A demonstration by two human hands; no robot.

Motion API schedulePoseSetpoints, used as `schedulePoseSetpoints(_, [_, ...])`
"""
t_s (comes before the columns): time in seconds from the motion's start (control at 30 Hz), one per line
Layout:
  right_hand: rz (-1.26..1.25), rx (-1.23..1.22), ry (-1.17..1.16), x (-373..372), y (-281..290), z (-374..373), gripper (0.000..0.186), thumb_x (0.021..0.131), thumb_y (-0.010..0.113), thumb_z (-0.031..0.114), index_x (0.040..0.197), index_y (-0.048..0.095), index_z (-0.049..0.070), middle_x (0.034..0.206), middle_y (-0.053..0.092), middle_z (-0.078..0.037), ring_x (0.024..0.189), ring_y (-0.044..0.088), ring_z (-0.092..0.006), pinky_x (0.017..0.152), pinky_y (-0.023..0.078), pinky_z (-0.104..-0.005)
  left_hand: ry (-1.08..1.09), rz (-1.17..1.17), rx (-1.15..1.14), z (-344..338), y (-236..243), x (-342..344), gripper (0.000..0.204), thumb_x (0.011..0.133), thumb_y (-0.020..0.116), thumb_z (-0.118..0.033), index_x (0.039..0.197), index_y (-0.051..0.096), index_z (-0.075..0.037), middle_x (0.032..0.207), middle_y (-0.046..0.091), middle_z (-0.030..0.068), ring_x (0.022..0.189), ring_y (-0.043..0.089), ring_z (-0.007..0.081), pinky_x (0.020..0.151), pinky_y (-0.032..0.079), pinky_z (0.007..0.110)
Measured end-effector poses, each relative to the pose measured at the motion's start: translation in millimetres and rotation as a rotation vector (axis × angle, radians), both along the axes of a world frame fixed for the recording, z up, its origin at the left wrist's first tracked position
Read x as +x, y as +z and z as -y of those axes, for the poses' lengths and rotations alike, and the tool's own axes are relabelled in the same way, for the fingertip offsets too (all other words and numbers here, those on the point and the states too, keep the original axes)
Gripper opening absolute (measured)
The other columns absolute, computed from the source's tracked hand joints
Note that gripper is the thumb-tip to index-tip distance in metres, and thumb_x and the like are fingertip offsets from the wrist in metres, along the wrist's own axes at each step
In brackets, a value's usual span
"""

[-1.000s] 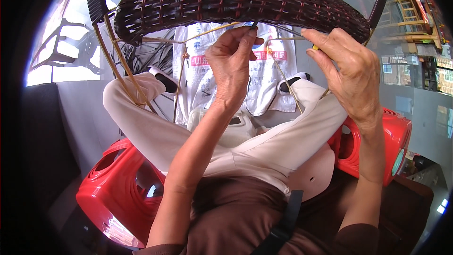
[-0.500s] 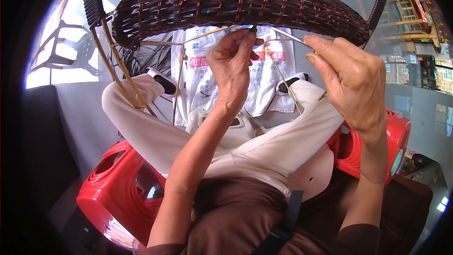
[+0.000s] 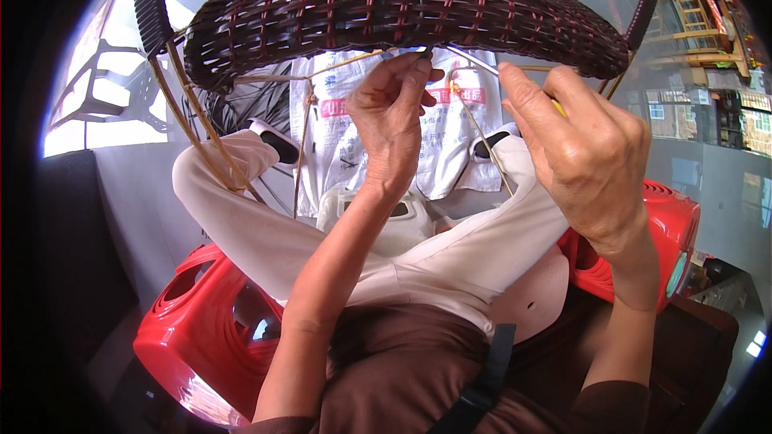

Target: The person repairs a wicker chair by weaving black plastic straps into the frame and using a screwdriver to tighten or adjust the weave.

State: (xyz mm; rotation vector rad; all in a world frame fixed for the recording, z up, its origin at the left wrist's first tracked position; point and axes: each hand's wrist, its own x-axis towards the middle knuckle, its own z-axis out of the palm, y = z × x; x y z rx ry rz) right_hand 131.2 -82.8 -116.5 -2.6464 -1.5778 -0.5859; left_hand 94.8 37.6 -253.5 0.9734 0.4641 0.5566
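Observation:
Dark brown woven wicker, with reddish gaps between its strands, fills the top of the view on a cane frame. My left hand is at its lower edge, thumb and forefinger pinched on the end of a narrow dark strip. To the right, my right hand is closed round a tool with a slim metal shaft. A bit of its yellow handle shows between the fingers. The shaft slants up and left to the wicker's edge near my left fingertips; whether its tip is inside the weave I cannot tell.
Bare cane poles cross above my left knee. A white printed sack lies between my feet, with dark loose strips left of it. Red plastic stools stand on both sides. Wooden frames stand far right.
My right hand and the tool have moved slightly left and tilted. My left hand has shifted a little left, still pinching the strip. The wicker's left side sits slightly further left.

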Motion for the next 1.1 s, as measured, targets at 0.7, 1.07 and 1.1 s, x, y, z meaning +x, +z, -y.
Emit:
schedulePoseSetpoints(0.7, [-0.068, -0.414, 0.180, 30.2, 59.3, -40.8, 0.008, 0.071, 0.060, 0.014, 0.074, 0.058, 0.007, 0.072, 0.057, -0.007, 0.073, 0.056, -0.0267, 0.068, 0.044, -0.0391, -0.017, -0.010, -0.032, 6.0, 8.3, -3.2, 0.016, 0.082, 0.058, -0.011, 0.086, 0.061, 0.004, 0.069, 0.063, 0.0090, 0.050, 0.049, 0.0059, 0.047, 0.039, 0.018])
schedulePoseSetpoints(1.07, [-0.699, -0.412, 0.233, 75.3, 64.2, -42.2, 0.015, 0.074, 0.060, 0.010, 0.084, 0.064, -0.001, 0.071, 0.063, -0.013, 0.061, 0.059, -0.0238, 0.057, 0.047, -0.0306, 0.010, 0.000, -0.012, 2.3, 2.1, -2.1, 0.014, 0.082, 0.059, -0.010, 0.087, 0.061, 0.003, 0.071, 0.064, 0.0089, 0.056, 0.055, 0.0070, 0.048, 0.041, 0.018])
schedulePoseSetpoints(1.1, [-0.849, -0.517, 0.176, 79.4, 74.8, -48.0, 0.015, 0.078, 0.057, 0.010, 0.084, 0.064, -0.002, 0.067, 0.064, -0.011, 0.053, 0.057, -0.0203, 0.053, 0.047, -0.0283, 0.009, 0.002, -0.012, 2.3, 1.8, -2.0, 0.014, 0.082, 0.059, -0.010, 0.087, 0.061, 0.003, 0.071, 0.064, 0.0089, 0.056, 0.055, 0.0070, 0.048, 0.041, 0.018])
